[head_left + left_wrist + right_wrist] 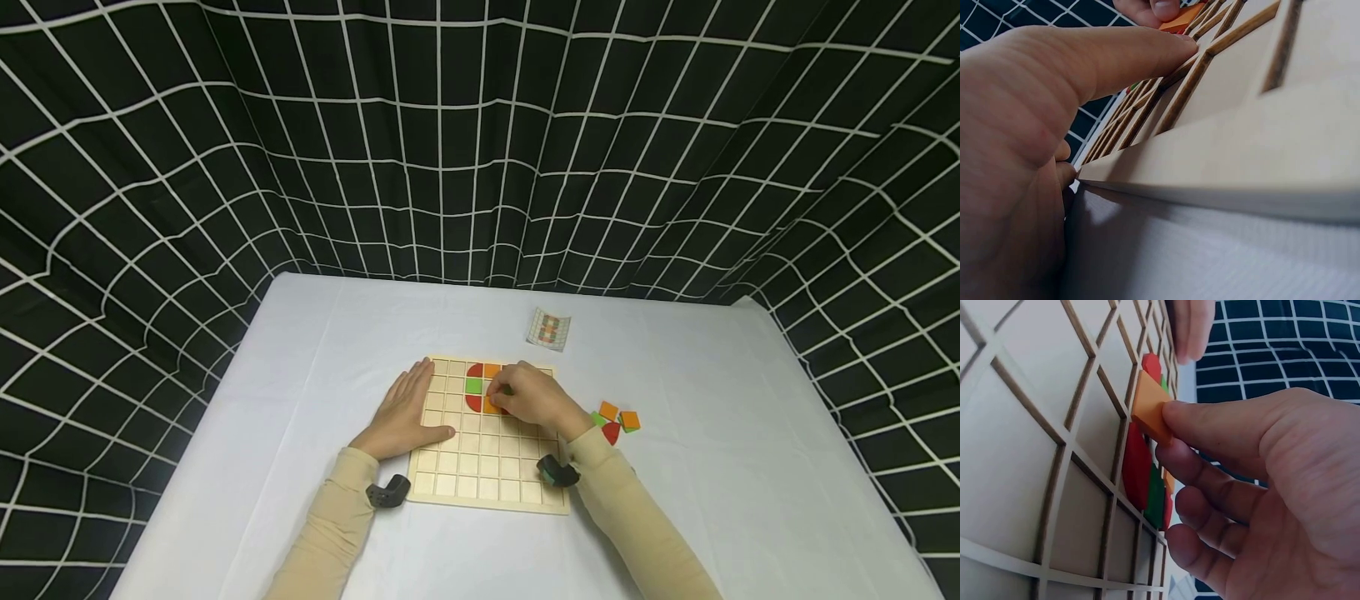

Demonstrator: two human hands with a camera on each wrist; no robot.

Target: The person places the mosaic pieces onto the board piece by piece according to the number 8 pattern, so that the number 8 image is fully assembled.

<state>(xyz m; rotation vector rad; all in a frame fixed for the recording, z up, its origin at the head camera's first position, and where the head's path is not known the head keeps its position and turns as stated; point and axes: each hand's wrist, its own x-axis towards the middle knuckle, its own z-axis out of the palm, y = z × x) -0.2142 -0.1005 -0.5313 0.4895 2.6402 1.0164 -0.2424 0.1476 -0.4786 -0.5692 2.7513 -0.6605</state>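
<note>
Fingers of the right hand (pixel 534 400) pinch an orange tile (pixel 1150 407), tilted over a cell near the board's (pixel 465 479) far edge, beside red and green tiles. Left hand (pixel 405 412) lies flat, fingers straight, on the board's left edge.

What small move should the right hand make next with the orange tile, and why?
Probably lower the orange tile flat into its cell. The right hand pinches it tilted, one edge raised above the wooden board, while the left hand presses the board's edge steady.
</note>
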